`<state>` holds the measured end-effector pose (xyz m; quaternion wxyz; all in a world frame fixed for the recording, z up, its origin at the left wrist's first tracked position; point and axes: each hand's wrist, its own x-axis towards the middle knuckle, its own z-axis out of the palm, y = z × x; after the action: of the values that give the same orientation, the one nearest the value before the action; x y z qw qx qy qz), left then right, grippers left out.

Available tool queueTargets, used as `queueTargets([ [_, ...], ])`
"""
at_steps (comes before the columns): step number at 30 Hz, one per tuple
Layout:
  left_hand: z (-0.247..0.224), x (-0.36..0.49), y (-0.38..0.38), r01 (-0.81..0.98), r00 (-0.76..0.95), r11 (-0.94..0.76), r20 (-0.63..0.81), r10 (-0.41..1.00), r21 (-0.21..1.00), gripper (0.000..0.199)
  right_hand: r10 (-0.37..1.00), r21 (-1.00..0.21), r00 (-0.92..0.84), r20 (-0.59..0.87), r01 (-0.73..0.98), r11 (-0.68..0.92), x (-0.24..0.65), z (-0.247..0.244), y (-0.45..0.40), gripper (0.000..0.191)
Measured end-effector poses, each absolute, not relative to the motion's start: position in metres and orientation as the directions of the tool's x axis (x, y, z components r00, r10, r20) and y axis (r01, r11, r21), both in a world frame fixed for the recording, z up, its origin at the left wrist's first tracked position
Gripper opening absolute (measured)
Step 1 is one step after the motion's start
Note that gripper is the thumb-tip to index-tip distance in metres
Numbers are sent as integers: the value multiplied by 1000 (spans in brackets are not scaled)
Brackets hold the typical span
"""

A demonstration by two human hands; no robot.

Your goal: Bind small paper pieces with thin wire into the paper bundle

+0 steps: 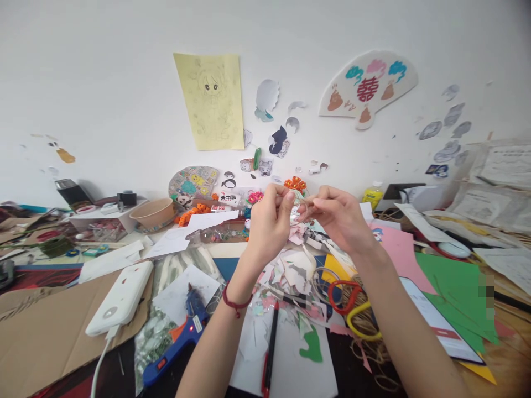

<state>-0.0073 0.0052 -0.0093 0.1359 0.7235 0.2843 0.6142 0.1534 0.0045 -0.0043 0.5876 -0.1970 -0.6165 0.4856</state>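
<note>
My left hand (270,220) and my right hand (342,220) are raised over the middle of the cluttered table, fingertips nearly meeting. Thumb and fingers are pinched together on both hands. Between them is a small, thin, pale thing (296,210), too small and too covered by fingers to name. Below the hands lie many paper scraps (290,276) in white, pink and green. A black-and-red pen (270,348) rests on white paper (319,378). Scissors (346,298) with red and yellow handles lie under my right forearm.
A blue glue gun (193,318) with a lit red light and a white power bank (120,298) with its cable lie left. Green paper (452,293), pink paper (400,251) and a phone (435,320) are right. Behind stand a tan bowl (152,215) and yellow bottle (373,194).
</note>
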Motion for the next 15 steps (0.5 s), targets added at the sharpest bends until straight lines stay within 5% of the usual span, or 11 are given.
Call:
queueTargets([
  [15,-12,-6,7,293,93,-818,837,540,495,15,826,-834,-127,550,-133,535,146,-5,-1,33],
])
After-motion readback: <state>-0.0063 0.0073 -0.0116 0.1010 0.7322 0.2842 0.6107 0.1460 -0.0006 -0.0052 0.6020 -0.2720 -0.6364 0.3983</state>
